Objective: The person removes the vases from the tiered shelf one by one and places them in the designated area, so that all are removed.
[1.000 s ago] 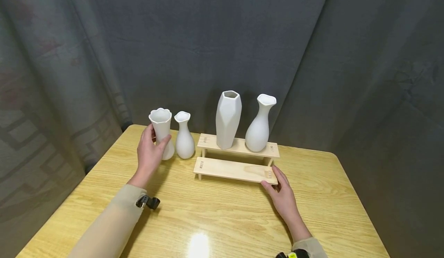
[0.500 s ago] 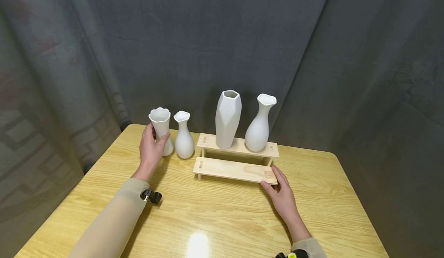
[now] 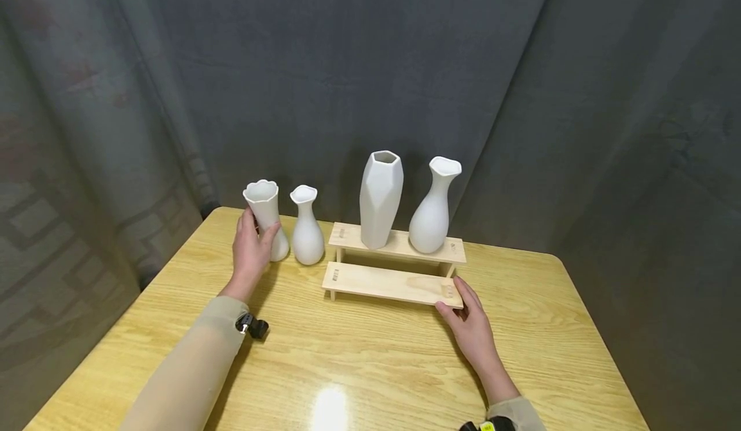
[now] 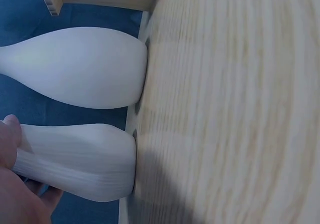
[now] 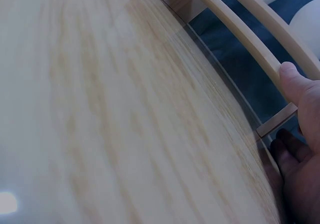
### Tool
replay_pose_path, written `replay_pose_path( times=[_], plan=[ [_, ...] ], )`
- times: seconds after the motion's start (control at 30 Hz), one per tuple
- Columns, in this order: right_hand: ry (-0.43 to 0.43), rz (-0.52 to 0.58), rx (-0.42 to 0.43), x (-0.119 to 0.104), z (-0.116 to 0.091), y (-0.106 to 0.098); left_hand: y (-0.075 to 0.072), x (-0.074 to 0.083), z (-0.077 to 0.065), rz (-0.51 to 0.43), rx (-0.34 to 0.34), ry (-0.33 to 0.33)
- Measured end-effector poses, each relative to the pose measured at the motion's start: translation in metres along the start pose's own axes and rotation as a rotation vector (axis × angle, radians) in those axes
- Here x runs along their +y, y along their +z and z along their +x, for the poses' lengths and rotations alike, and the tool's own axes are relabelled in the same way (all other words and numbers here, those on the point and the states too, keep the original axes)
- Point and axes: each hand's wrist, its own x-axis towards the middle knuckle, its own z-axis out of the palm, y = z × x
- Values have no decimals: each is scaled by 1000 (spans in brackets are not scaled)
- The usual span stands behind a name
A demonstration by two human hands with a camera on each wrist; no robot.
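Left hand grips the scalloped vase round its narrow middle, left of centre in the frame; base looks on or close to the table, can't tell if it's flat. Small vase is just to its right, so lift straight before any sideways shift. Right hand, lower right of centre, pinches the stand at its lower tier's right end: decent brace, go light, since a jolt could rock the faceted vase and flared vase up top.
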Motion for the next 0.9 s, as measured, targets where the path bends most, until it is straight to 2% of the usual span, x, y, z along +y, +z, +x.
replay_pose_path(
  times=[0.13,0.3,0.4,0.5,0.7,0.9],
  plan=[
    [1,0,0,0,0,0,0,-1,-1,-4,-10,-1],
    [-5,-1,0,1,-1,1,-3,0,-4,-37,-14,-51],
    [-6,1,-4,1,-1,1,-6,1,-10,-75,11,-92],
    [-3,3,-3,1,0,1,-8,6,-15,-95,63,-99],
    [-4,5,-4,0,0,-1,-17,31,-23,-121,213,-51],
    [1,10,-13,1,0,-1,-24,64,-31,-175,306,58]
  ],
)
